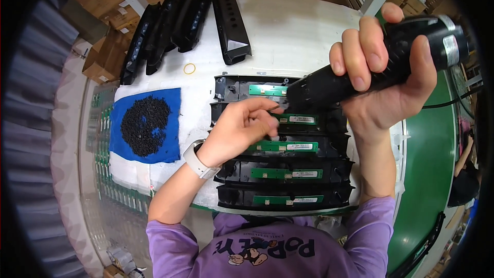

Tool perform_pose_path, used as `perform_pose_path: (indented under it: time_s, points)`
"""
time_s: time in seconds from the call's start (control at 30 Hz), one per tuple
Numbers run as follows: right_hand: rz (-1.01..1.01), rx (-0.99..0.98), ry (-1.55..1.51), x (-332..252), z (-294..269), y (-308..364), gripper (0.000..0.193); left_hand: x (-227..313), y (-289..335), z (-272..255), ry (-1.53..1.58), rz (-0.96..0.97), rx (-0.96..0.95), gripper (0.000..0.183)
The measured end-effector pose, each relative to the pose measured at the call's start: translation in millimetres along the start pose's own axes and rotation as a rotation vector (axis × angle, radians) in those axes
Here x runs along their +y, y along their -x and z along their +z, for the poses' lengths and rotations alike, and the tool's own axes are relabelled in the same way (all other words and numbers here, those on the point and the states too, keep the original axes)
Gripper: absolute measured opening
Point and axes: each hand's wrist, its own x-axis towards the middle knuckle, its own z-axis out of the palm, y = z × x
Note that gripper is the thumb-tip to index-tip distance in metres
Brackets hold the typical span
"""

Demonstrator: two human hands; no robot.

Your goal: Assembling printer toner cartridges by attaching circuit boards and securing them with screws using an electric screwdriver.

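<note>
My right hand (378, 69) is closed around a thick black electric screwdriver (329, 86). The tool is tilted, its front end pointing down and left over the row of housings. Close to that front end my left hand (252, 123) pinches with thumb and forefinger; a thin dark bit shows at the fingertips, too small to name. Below both hands lie several long black plastic housings (242, 201), stacked in a row from far to near. Each carries a green circuit board (280, 173), most with a white label. The hands and the screwdriver partly cover the second housing from the far end.
A blue cloth (119, 146) with a heap of small black screws (138, 136) lies left of the housings. Several black covers (191, 18) stand at the far left, with another black cover (230, 25) beside them. A yellow rubber band (190, 68) rests on the white table (288, 25).
</note>
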Motion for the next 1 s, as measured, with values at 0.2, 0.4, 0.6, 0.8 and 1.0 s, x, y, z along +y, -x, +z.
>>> perform_pose_path:
  time_s: [0.2, 0.4, 0.6, 0.8, 1.0]
  points:
    - [0.096, -0.082, 0.423, 9, -23, -5, 0.038, 2, -9, -19, -0.668, 0.243, 0.160, 0.026]
    - [0.165, -0.016, 0.497, 22, -29, -3, 0.034, 3, -24, -8, -1.371, 0.336, 0.160, 0.039]
    - [0.144, -0.041, 0.536, 30, -33, -2, 0.033, 5, -29, -12, -1.480, 0.337, 0.073, 0.044]
    - [0.125, -0.030, 0.542, 42, -37, -1, 0.029, 8, -34, -12, -1.530, 0.353, 0.043, 0.043]
    - [0.234, 0.079, 0.559, 45, -33, -12, 0.015, 5, -35, -15, -1.531, 0.384, 0.042, 0.040]
